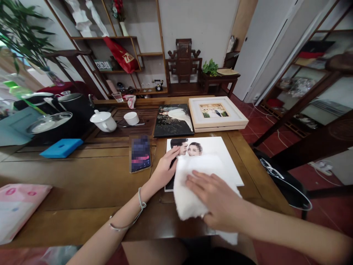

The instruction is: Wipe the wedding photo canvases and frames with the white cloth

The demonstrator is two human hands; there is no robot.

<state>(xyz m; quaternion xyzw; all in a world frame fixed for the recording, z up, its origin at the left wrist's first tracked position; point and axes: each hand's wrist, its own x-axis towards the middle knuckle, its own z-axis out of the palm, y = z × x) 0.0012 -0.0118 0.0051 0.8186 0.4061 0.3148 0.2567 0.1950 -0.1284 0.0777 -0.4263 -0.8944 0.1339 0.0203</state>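
Note:
A large photo print [217, 151] of a couple lies flat on the wooden table [91, 184] in front of me. My left hand [164, 170] rests on its left edge, fingers stretched out flat, with a thin bracelet at the wrist. My right hand [213, 197] lies palm down on a white cloth [190, 184], fingers spread, pressing it onto the lower part of the print. The cloth hides most of the print's lower half.
A phone [140, 154] lies left of the print. Behind it are a dark photo album [173, 120] and a white framed photo [217, 113]. A white teapot [103, 121], cup [131, 118], blue pad [61, 148] and pink packet [16, 209] sit to the left.

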